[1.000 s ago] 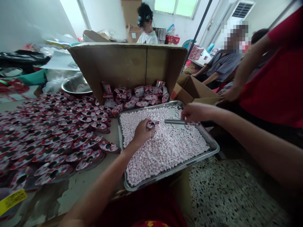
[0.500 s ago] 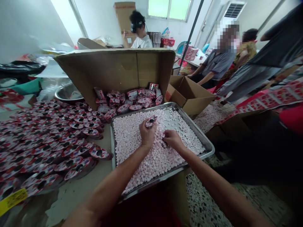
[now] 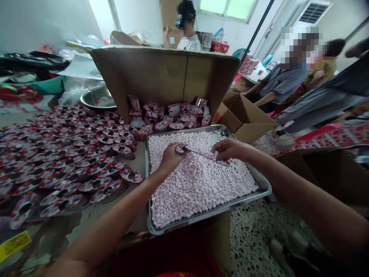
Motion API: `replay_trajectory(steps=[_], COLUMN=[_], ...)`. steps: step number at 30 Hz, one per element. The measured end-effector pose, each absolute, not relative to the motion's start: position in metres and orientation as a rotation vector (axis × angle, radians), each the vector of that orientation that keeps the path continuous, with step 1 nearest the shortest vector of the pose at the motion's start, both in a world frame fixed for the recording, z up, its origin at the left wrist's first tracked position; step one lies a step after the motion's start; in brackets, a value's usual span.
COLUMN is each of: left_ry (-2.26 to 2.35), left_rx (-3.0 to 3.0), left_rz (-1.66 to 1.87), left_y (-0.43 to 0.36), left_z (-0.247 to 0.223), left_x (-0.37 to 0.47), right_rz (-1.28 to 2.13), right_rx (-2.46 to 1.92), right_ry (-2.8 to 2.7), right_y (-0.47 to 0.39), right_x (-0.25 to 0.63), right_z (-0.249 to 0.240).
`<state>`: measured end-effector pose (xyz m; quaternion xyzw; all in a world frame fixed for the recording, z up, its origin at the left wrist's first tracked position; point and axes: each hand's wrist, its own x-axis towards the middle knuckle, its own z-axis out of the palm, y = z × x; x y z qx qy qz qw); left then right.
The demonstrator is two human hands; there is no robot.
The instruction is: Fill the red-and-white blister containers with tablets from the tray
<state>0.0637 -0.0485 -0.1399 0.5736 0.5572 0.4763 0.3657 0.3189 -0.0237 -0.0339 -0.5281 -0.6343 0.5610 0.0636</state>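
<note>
The right hand point(image 3: 227, 150) has moved from mid-tray toward the metal tray point(image 3: 213, 210)'s far right corner, fingers closed on a thin tool point(image 3: 201, 155) carrying white pellets point(image 3: 196, 188). Its tip meets a small oval container point(image 3: 180, 149), pinched in the left hand point(image 3: 170, 157)'s fingers nearer the tray's left edge.

Tray point(image 3: 263, 187), smooth shiny metal; pellets point(image 3: 196, 188), matt; tall carton point(image 3: 161, 75), matt cardboard; bowl point(image 3: 99, 99), polished metal; bag point(image 3: 34, 60), glossy crinkled plastic; floor point(image 3: 248, 231), speckled and stone-like.
</note>
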Motion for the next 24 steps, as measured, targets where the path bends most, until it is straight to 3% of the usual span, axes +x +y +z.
replay_trajectory(steps=[8,17,21,24], left_ry=[1.399,1.361,1.204,1.202], left_rx=[1.525,1.525,1.298,1.198], left_rz=[1.187,1.108,1.084,1.148], left_y=[-0.060,-0.071,-0.082,-0.089], left_z=[-0.139,-0.136,-0.135,-0.133], left_x=[0.067,0.061,0.051,0.051], right_rz=[1.349,1.190,1.015,1.031], right_rx=[-1.762,-1.871,-1.779,-1.821], right_ry=[-2.658,-2.889,-2.866,-2.565], right_y=[0.014,0.007,-0.014,-0.028], right_x=[0.282,0.244,0.283,0.339], right_z=[0.024,0.060,0.080,0.056])
